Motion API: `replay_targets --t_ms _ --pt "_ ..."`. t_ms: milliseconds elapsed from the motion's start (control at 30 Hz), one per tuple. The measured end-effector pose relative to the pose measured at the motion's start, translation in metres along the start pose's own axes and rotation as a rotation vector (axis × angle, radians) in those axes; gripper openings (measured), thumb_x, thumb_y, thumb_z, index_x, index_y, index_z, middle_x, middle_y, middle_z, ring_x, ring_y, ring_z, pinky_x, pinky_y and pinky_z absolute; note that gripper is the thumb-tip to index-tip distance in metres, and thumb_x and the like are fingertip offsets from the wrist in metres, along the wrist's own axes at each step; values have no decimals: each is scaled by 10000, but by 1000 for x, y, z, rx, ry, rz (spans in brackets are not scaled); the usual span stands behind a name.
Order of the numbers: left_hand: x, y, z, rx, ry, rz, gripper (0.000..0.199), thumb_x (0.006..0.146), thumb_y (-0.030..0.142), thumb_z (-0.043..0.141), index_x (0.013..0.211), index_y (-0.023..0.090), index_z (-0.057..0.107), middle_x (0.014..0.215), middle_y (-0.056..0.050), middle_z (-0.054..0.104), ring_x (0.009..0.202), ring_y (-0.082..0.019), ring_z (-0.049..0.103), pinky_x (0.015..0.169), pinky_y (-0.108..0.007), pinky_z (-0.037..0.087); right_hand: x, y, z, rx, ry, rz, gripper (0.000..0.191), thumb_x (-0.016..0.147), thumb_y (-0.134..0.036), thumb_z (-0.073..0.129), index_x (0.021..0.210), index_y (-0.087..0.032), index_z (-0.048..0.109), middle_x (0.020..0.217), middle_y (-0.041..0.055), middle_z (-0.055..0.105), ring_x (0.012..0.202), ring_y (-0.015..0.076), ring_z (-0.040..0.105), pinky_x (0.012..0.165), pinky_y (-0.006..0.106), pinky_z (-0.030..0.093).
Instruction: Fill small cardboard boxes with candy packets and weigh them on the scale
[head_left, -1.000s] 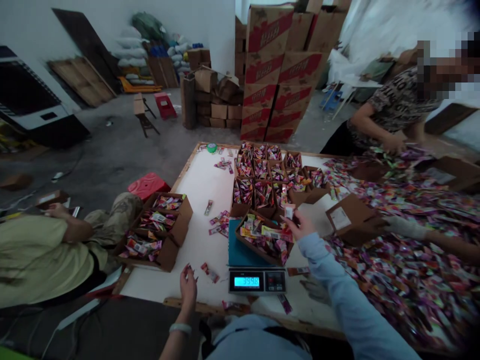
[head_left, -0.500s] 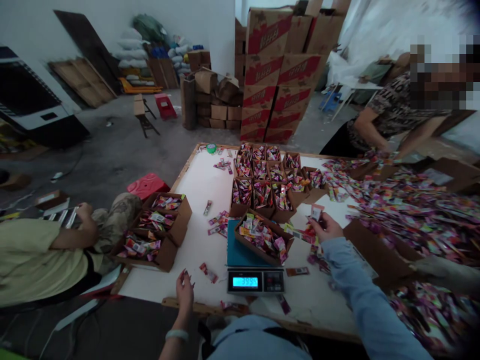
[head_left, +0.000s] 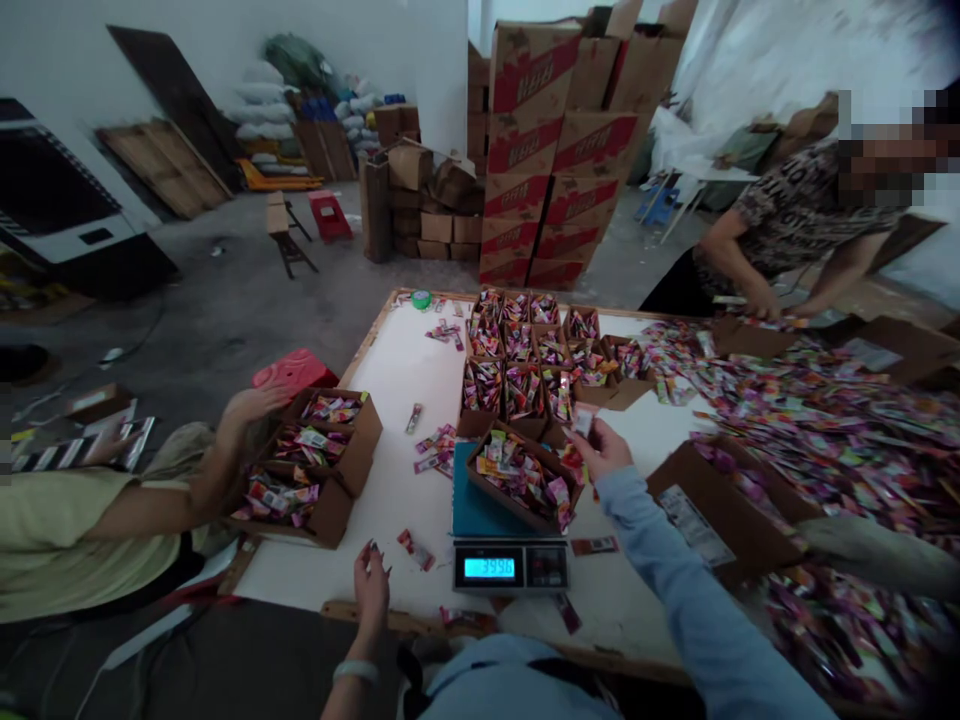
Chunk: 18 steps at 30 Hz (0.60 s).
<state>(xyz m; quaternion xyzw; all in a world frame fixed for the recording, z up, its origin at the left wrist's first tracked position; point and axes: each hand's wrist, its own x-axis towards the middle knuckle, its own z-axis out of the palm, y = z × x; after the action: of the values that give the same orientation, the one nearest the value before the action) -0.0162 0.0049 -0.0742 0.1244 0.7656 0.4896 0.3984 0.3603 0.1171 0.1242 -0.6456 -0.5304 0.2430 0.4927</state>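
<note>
My right hand (head_left: 611,452) is closed on a small candy packet (head_left: 583,418), held just behind the right side of an open carton of packets (head_left: 521,470). That carton sits at a slant on the blue-green platform of a digital scale (head_left: 466,520), whose lit display (head_left: 489,568) seems to read 3996, any decimal point being unclear. My left hand (head_left: 371,582) hovers over the table's near edge with loosely bent fingers apart, nothing visible in it. Close to it on the white table lies a loose packet (head_left: 415,550).
Filled small cartons (head_left: 519,345) stand in rows behind the scale. A large heap of packets (head_left: 847,420) covers the right side, with a tilted carton (head_left: 724,510) at its edge. Seated at left, a person (head_left: 82,520) is beside filled cartons (head_left: 330,450); another person (head_left: 810,220) works far right.
My right hand has moved left with its packet, toward the carton on the scale. The display's last digit changed. The tilted carton at right shifted left, and the left person's arm reached forward.
</note>
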Motion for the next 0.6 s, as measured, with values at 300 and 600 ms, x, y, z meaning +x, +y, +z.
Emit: replay_targets --t_ms 300,600 --pt "1 1 -11 -11 42 -48 328 785 418 524 1018 193 578 1170 -123 565 1067 -225 595 830 -372 526 -2 -8 26 -119 -150 -81 401 738 -520 567 922 -175 653 829 71 733 721 211 658 729 359 536" --pt "10 -11 -12 -27 43 -67 331 769 416 545 1013 195 578 1090 -115 594 1038 -239 604 842 -415 519 -8 -17 5 -244 120 -92 435 789 -547 499 923 -165 658 776 82 721 677 196 639 643 296 506"
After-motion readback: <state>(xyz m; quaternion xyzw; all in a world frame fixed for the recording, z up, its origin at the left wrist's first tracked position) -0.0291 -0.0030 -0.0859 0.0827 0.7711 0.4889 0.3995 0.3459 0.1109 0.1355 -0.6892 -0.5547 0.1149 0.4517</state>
